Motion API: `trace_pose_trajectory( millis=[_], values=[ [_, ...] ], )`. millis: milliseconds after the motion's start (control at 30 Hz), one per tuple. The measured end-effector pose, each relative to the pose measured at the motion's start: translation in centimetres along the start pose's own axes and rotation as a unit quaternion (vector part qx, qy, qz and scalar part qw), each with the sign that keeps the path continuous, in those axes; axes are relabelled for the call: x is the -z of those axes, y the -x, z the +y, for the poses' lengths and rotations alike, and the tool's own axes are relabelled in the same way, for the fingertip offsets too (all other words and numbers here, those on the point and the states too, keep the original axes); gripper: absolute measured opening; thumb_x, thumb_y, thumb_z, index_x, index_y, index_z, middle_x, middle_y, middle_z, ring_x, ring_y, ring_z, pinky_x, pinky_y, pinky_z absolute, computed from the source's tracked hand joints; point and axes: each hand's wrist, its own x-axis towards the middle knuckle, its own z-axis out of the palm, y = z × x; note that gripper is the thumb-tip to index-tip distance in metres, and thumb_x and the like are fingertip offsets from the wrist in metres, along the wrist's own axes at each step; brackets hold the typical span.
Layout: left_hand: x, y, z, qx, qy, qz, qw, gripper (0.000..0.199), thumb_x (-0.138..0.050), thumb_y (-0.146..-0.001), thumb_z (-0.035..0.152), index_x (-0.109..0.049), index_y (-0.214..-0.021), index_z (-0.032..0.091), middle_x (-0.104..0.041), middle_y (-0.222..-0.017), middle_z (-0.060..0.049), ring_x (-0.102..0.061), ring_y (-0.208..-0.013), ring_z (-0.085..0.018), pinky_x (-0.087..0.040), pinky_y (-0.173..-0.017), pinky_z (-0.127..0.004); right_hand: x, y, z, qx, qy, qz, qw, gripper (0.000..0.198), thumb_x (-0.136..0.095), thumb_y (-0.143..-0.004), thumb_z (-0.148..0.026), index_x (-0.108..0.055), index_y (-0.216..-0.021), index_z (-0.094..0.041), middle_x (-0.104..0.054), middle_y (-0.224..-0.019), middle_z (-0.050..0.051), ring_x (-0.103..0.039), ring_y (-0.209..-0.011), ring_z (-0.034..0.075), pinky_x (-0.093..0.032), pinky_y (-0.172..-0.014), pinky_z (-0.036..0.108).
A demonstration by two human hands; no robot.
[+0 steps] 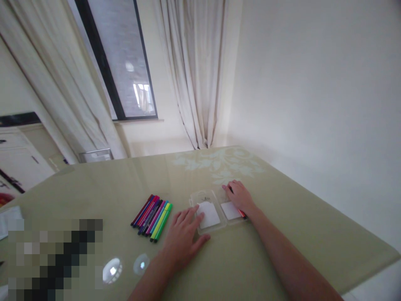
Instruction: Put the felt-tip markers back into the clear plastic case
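A clear plastic case lies opened flat on the table, with white paper in its left half and more white paper in its right half. My left hand rests at the left half with its fingers spread, fingertips over the rim and paper. Over the right half, my right hand is curled round a red marker pen; a dark end shows by the fingers and the red end below the palm. The palm hides the pen's middle. Left of my left hand, several coloured marker pens lie side by side.
The pale green table has a glossy top with a leaf pattern near its far edge. A white wall runs along the right side. Curtains and a window stand behind. Papers lie at the left edge.
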Motion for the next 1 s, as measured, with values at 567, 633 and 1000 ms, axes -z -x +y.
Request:
trace_pose_trajectory(
  millis=[567,633,1000],
  values=[
    [-0.5,0.0,-0.6,0.022,0.002,-0.023,0.999,0.052,-0.05,-0.101,0.053,-0.054,-0.146,0.028,-0.045,-0.16,-0.008,-0.046,-0.139,-0.029,-0.036,-0.116,-0.05,5.2,-0.5,-1.3,-0.126,-0.282,0.167,0.936,0.061,-0.046,-0.093,-0.073,-0.029,-0.058,-0.024,-0.028,-0.055,-0.005,-0.03,-0.055,0.013,-0.024,-0.054,0.029],
    [-0.4,-0.1,-0.5,0.004,-0.007,-0.001,1.0,0.056,-0.049,-0.1,0.055,-0.051,-0.148,0.026,-0.045,-0.159,-0.01,-0.045,-0.14,-0.03,-0.035,-0.116,-0.05,5.6,-0.2,-2.3,-0.164,-0.337,0.19,0.907,0.061,-0.045,-0.093,-0.073,-0.028,-0.059,-0.025,-0.027,-0.053,-0.006,-0.027,-0.052,0.012,-0.022,-0.052,0.029],
    [-0.6,-0.2,2.6,-0.041,-0.11,0.079,0.99,0.055,-0.036,-0.097,0.007,-0.035,-0.152,0.013,-0.065,-0.126,-0.015,-0.062,-0.112,-0.026,-0.049,-0.097,-0.042,1.3,4.7,-14.2,-0.056,-0.451,0.004,0.891,0.047,-0.048,-0.1,-0.059,-0.048,-0.072,-0.022,-0.047,-0.065,-0.004,-0.045,-0.062,0.013,-0.037,-0.059,0.024]
  ],
)
